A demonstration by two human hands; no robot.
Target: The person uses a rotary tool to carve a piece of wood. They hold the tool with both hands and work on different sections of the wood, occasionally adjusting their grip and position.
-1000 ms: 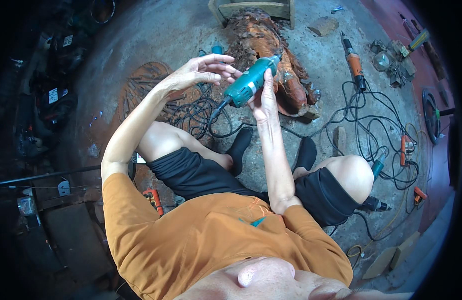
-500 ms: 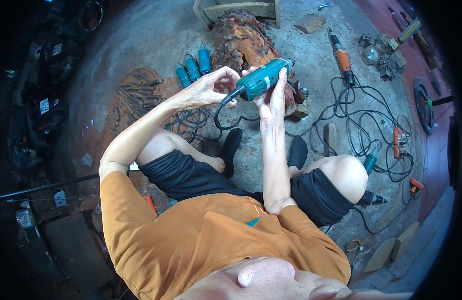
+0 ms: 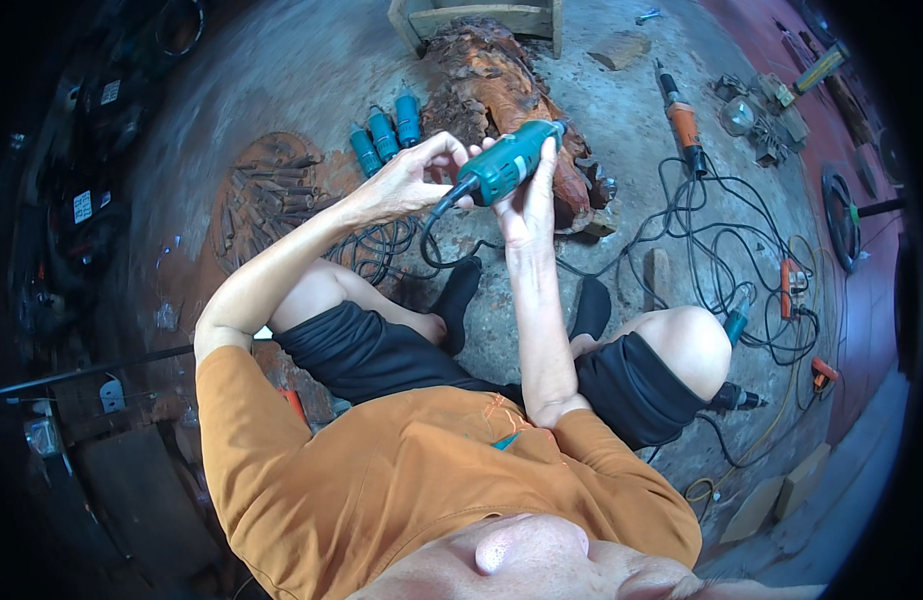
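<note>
Tools, cords and scrap lie across a concrete floor (image 3: 312,80).
Toward the floor's left edge, slender brown pieces (image 3: 277,190) are heaped in reddish-brown dust, with three teal power tools (image 3: 384,134) side by side just beyond; a wooden frame (image 3: 479,25) stands at the far edge. Toward the far right corner lie a brown chunk (image 3: 620,47), an orange-and-black tool (image 3: 685,127) and metal parts (image 3: 770,125); near the right edge, tangled black cords (image 3: 717,215), an orange power strip (image 3: 787,288) and a black wheel (image 3: 831,215).
</note>
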